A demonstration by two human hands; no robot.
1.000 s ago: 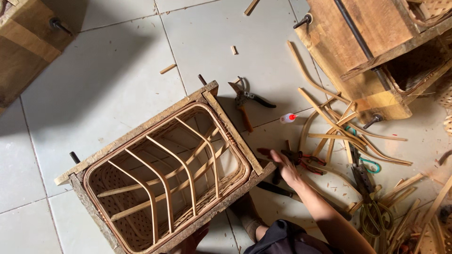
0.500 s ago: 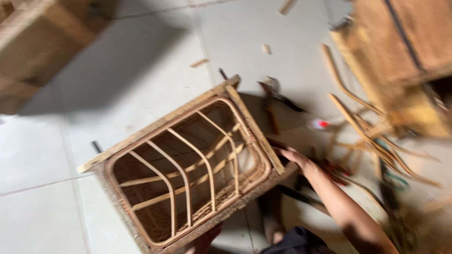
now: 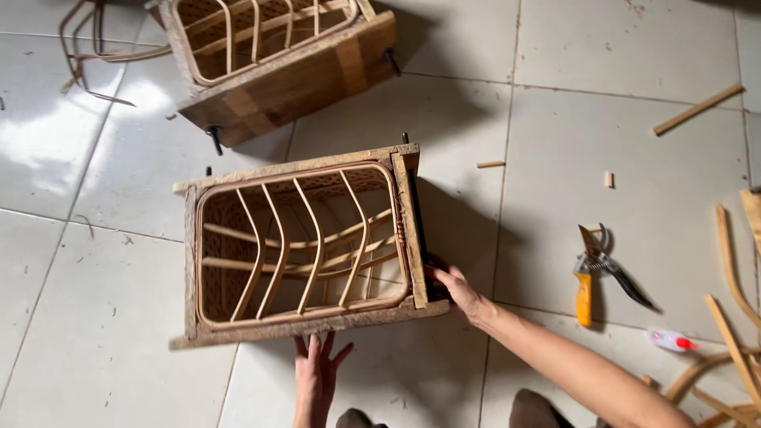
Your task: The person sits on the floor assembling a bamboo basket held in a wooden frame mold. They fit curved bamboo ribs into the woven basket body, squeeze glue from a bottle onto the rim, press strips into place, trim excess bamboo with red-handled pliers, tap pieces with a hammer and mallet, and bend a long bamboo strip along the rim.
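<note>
Two bare forearms come up from the bottom edge of the frame, with no sleeve showing on either. The left hand (image 3: 315,372) sits low at centre, bare, with no ring, glove or watch to be seen. The right hand (image 3: 458,292) lies right of centre, its long forearm bare too, wrist without band or strap. Between them, at the bottom edge, two rounded dark shapes show, too cropped to tell apart.
</note>
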